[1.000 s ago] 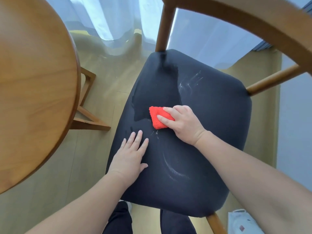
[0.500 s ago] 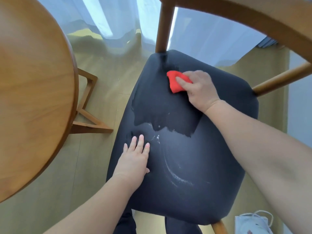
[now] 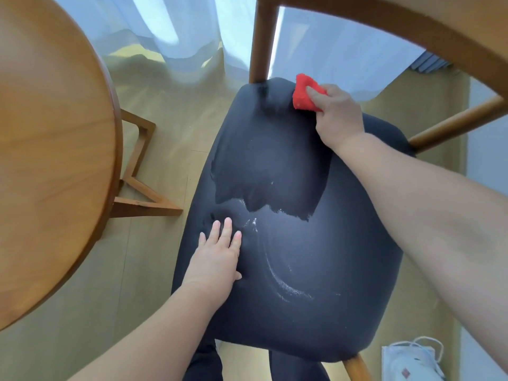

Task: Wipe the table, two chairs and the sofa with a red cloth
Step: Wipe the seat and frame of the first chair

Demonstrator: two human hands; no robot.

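Note:
A chair with a dark cushioned seat (image 3: 316, 270) and a curved wooden backrest (image 3: 412, 26) fills the middle of the view. My right hand (image 3: 336, 116) grips a folded red cloth (image 3: 303, 93) at the seat's far edge, beside the wooden back post (image 3: 262, 39). A darker wiped patch covers the far half of the seat, with pale streaks below it. My left hand (image 3: 217, 254) rests flat with straight fingers on the seat's near left part. The round wooden table (image 3: 49, 149) fills the left side.
The table's wooden leg frame (image 3: 143, 182) stands on the pale floor between table and chair. Sheer white curtains (image 3: 170, 28) hang at the back. A white object with a cord (image 3: 412, 361) lies on the floor at the lower right. My dark trouser legs show under the seat.
My right hand has swept the red cloth from the seat's middle to its far edge by the back post, leaving a darker wiped patch. My left hand stays flat on the seat.

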